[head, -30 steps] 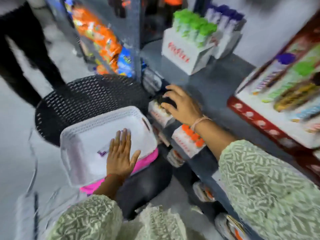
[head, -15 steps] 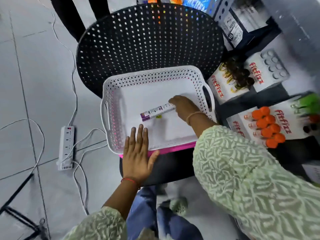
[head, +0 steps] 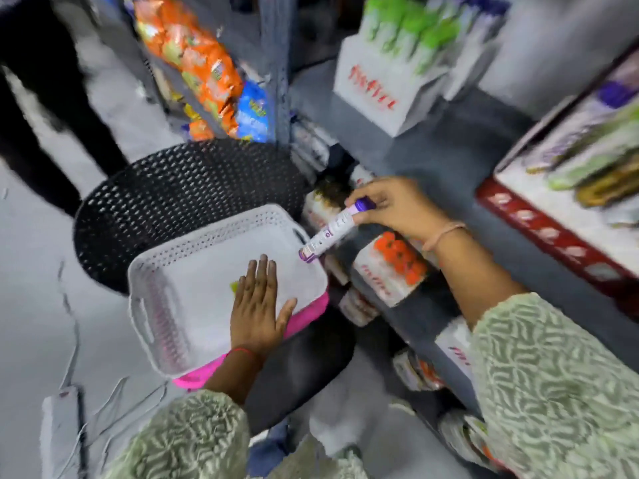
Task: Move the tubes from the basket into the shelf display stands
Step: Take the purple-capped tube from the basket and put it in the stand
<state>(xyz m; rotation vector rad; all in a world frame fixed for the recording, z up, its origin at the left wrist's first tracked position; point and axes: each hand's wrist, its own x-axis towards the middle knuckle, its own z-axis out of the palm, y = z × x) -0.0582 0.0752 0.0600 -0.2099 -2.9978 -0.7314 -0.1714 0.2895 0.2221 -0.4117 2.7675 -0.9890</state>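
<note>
My right hand (head: 397, 209) grips a white tube with a purple cap (head: 332, 231) by its cap end, holding it tilted over the right rim of the white perforated basket (head: 162, 319). My left hand (head: 257, 305) lies flat, fingers spread, on the basket's near edge. A small green piece (head: 235, 286) shows inside the basket beside my fingers. White display stands sit on the shelves to the right: one with orange-capped tubes (head: 397, 257) just below the held tube, one with green-capped tubes (head: 397, 36) on the upper shelf, with purple-capped tubes (head: 480, 15) behind it.
The basket rests on a pink object (head: 311, 311) atop a black perforated chair (head: 179, 191). Snack bags (head: 204, 70) hang on a rack behind. A person's dark legs (head: 45, 98) stand at far left. A power strip (head: 58, 437) and cables lie on the floor. A red-edged tray (head: 553, 229) sits right.
My right hand has lifted the purple-capped tube out of the basket and carried it right toward the shelf. The view has swung up from the basket. My left hand stays on the basket.
</note>
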